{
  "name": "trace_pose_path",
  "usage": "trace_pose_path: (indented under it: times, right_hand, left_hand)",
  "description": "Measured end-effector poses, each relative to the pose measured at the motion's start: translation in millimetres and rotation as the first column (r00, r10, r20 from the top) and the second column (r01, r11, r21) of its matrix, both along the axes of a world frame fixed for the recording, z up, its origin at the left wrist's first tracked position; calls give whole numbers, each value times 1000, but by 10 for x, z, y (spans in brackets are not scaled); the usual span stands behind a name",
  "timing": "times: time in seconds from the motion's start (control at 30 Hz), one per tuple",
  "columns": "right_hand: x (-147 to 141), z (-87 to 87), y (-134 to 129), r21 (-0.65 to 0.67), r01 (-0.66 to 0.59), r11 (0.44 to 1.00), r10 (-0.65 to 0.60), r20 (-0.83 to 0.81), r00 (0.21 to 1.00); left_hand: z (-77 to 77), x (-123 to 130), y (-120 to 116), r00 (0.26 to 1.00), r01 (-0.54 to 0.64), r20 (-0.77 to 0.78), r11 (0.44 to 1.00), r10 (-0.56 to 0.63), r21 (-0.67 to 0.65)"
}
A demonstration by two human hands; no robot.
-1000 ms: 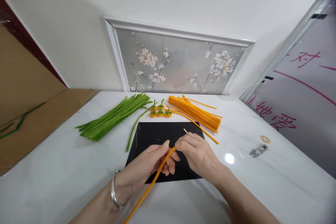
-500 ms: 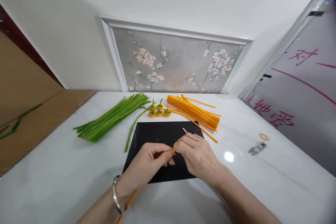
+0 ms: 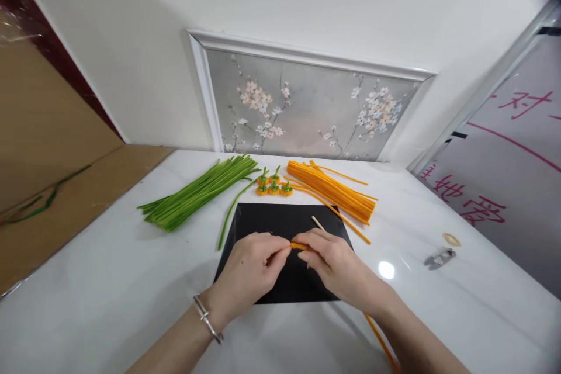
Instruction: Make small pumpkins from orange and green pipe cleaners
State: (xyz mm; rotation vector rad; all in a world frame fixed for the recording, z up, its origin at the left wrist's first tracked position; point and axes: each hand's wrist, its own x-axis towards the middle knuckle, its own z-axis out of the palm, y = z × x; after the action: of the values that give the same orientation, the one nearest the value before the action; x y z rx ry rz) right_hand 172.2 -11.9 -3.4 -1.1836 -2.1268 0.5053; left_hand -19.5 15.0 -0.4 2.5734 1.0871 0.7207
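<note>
Over a black mat (image 3: 284, 219), my left hand (image 3: 256, 263) pinches an orange pipe cleaner (image 3: 299, 246) between thumb and fingertips. Closed on the same pipe cleaner from the other side is my right hand (image 3: 335, 257), a short stretch showing between the two. An orange length also trails below my right forearm. The tip of a pale wooden stick (image 3: 317, 222) shows just beyond my right hand; the rest is hidden, and I cannot tell whether it is held. Behind the mat sit several small orange pumpkins with green tops (image 3: 274, 188).
A bundle of green pipe cleaners (image 3: 201, 193) lies left, with one loose green stem (image 3: 230, 213) by the mat. Orange pipe cleaners (image 3: 333, 190) lie behind, on the right. Thread snips (image 3: 439, 259) and a rubber band (image 3: 451, 239) rest far right. A wall closes the back.
More of the orange pipe cleaner now shows between my hands. Its trailing end has gone from beside my left wrist to below my right forearm. The view has shifted slightly.
</note>
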Motion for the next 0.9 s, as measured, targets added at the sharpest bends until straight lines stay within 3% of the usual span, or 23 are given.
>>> trace_pose_path:
  times: [0.17,0.3,0.4,0.47,0.53,0.6,0.7,0.77,0.9]
  right_hand:
    - [-38,-90,22,155,44,987,-60,97,993]
    - [-42,-138,31,248,38,968,-92,212,973]
    - [-26,-106,22,141,26,990,-44,125,991]
    - [-11,-66,20,-68,-10,998,6,-59,998]
    - [-3,-41,28,-327,-112,938,6,-306,952]
    - [-9,-53,48,-540,-289,790,-94,-573,814]
    - [-46,-121,83,-636,-501,587,-283,-741,609]
    - [-74,-161,94,-651,-533,541,-324,-746,582]
    - [-93,-164,83,-660,-541,522,-341,-742,577]
  left_hand:
    - [1,6,-9,1000,-3,-25,1000,3,12]
    - [-25,7,17,997,43,-73,990,-33,134]
    - [-35,-3,33,985,131,-144,944,-90,302]
    - [-31,-9,25,972,192,-198,904,-123,382]
    - [-25,-17,7,964,231,-225,865,-142,445]
    - [-23,-26,-9,963,248,-220,823,-154,511]
    - [-31,-43,-14,967,245,-199,779,-157,578]
    - [-36,-52,-10,970,239,-190,767,-154,596]
    - [-34,-54,-11,971,236,-183,749,-156,619]
